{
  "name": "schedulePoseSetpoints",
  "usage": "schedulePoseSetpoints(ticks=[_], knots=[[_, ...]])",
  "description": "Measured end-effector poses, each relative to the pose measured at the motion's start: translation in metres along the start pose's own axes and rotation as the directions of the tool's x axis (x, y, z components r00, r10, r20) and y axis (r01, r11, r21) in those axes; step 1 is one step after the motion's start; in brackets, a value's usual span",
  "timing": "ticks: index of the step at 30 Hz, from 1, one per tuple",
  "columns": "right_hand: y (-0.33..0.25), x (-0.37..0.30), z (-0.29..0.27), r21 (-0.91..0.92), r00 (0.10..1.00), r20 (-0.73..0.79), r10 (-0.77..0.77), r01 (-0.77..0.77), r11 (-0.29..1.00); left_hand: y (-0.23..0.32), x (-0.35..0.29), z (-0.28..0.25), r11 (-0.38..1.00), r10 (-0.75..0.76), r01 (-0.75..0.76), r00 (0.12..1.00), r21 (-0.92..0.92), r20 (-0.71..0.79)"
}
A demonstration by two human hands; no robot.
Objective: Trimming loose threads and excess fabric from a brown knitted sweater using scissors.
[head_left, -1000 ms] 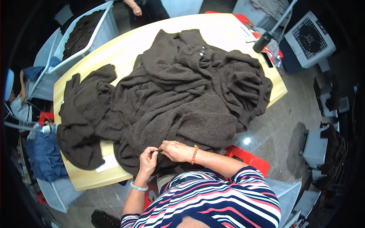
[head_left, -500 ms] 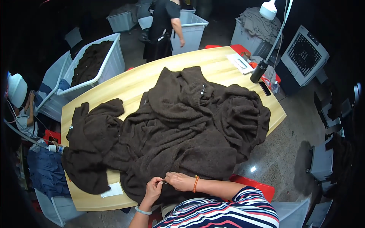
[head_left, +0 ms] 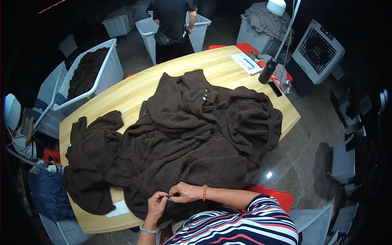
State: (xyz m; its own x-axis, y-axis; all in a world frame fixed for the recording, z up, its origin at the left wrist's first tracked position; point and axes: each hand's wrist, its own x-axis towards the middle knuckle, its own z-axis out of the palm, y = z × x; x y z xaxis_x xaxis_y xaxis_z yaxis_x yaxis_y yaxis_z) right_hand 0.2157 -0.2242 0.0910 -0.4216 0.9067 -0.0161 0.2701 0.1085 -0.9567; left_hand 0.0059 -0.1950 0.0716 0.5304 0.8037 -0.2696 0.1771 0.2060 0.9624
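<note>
A large heap of dark brown knit garments [head_left: 179,143] covers the middle of the pale wooden table [head_left: 130,92]. At its near edge my left hand [head_left: 157,204] and my right hand [head_left: 185,192] are close together, fingertips pinched. Between them they hold a small bit of a brown knit garment [head_left: 169,198]; its detail is too small to tell. Several small white spots [head_left: 206,94] show on the heap's far part. Another brown knit garment [head_left: 96,149] lies on the left, touching the heap. A white paper [head_left: 118,209] is partly under it.
At the table's far right are a black bottle [head_left: 268,71], a phone [head_left: 275,89] and a white box [head_left: 246,63]. Bins [head_left: 90,75] stand beyond and left. A person in black [head_left: 173,28] is behind the table. A red stool [head_left: 271,196] is beside my right arm.
The whole view has shifted slightly, so the table sits further left. My hands keep their pinch near the same spot. The person in black has turned toward the bin behind.
</note>
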Motion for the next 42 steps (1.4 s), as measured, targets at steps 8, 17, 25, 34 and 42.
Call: schedulePoseSetpoints(ticks=[8, 17, 25, 34, 42], knots=[[0.008, 0.002, 0.005, 0.372, 0.999, -0.011, 0.047, -0.039, 0.927, 0.014, 0.0, -0.006, 0.975, -0.076, 0.075, 0.997, -0.207, 0.006], [0.0, -0.011, 0.001, 0.356, 0.99, 0.033, 0.134, -0.137, 0.924, 0.017, -0.003, -0.005, 0.967, -0.105, 0.125, 0.989, -0.222, 0.099], [-0.002, -0.008, 0.01, 0.384, 0.962, -0.183, 0.203, -0.12, 0.916, 0.005, -0.009, -0.016, 0.969, -0.029, 0.059, 0.991, -0.24, 0.129], [-0.033, -0.01, 0.005, 0.052, 0.919, -0.395, -0.007, 0.03, 0.998, 0.014, -0.015, -0.004, 0.737, -0.17, 0.124, 0.985, -0.664, -0.004], [-0.026, -0.006, 0.016, 0.074, 0.96, -0.271, 0.073, -0.055, 0.996, 0.008, -0.021, 0.006, 0.767, -0.146, 0.092, 0.989, -0.635, -0.034]])
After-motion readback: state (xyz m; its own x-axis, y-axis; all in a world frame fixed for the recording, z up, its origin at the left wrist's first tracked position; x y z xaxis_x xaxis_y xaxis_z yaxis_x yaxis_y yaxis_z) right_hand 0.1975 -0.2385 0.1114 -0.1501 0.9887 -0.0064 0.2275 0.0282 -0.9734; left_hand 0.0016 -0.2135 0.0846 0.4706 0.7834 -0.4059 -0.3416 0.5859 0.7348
